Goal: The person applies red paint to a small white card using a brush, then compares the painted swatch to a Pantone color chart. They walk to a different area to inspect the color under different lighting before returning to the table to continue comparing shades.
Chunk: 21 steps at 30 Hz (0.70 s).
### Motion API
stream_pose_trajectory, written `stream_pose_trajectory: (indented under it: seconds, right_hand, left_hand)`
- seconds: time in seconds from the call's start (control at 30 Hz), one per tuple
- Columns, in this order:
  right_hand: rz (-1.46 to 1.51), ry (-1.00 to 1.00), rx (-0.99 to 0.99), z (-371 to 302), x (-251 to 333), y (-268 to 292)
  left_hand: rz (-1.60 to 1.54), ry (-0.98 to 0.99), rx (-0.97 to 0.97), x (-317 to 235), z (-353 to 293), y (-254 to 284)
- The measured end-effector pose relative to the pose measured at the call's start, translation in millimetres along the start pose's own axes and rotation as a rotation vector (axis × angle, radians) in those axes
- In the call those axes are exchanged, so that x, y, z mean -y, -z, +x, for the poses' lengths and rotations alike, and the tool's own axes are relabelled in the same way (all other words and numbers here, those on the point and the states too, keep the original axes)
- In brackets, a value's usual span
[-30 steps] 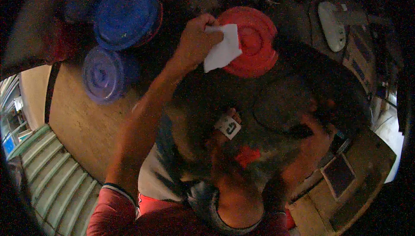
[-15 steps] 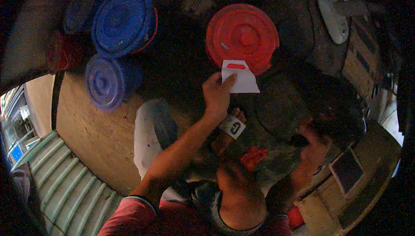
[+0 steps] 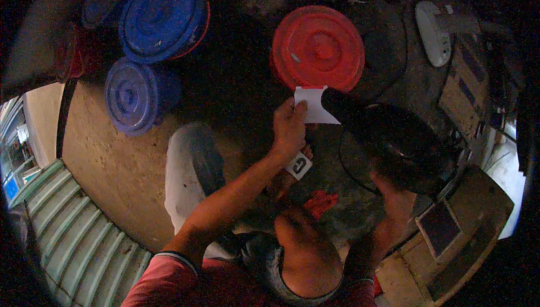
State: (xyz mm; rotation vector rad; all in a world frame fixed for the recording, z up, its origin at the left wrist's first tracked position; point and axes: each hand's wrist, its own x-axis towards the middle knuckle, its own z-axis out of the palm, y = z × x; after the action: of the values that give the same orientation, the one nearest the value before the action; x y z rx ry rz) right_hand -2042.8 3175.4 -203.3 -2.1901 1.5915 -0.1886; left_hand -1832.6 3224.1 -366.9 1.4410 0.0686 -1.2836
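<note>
My left hand (image 3: 289, 126) pinches a small white card (image 3: 315, 107), thumb on top. The card sits just in front of the round red lid (image 3: 319, 48). My right hand (image 3: 392, 191), slightly blurred, is closed at the lower side of a large black object (image 3: 402, 144). That object is rounded at the body and tapers to a narrow end beside the card's right edge. It is too dark to tell its kind. Below my left hand a white sandal (image 3: 298, 165) with a dark mark is on my bare foot.
Blue-lidded buckets (image 3: 163, 17) and a paler purple bucket (image 3: 132, 96) stand at the left. A crumpled red piece (image 3: 320, 203) lies on the floor by my leg. A white power strip (image 3: 433, 34) is at the upper right. Ribbed green metal (image 3: 84, 245) covers the lower left.
The black object has swung left, bringing its narrow end to the card. The card's red-showing slot is no longer visible. My right hand has moved slightly left and down; the view has shifted a little.
</note>
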Motion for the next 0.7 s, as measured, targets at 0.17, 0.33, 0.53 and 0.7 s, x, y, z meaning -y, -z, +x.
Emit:
stream_pose_trajectory:
  seconds: [0.17, 0.33, 0.53, 0.7]
  right_hand:
    - [0.532, -0.385, 0.002, 6, 28, -6]
    - [0.487, -0.384, -0.044, 7, 28, -2]
    - [0.474, -0.455, -0.202, 1, 14, -2]
    - [0.574, -0.458, -0.294, 0, 10, 5]
  left_hand:
    - [0.164, -0.004, 0.092, 2, -1, 9]
    - [0.074, 0.032, 0.108, 2, 4, 17]
    - [0.228, -0.029, 0.16, -30, -7, 19]
    - [0.062, -0.045, 0.243, -34, -9, 22]
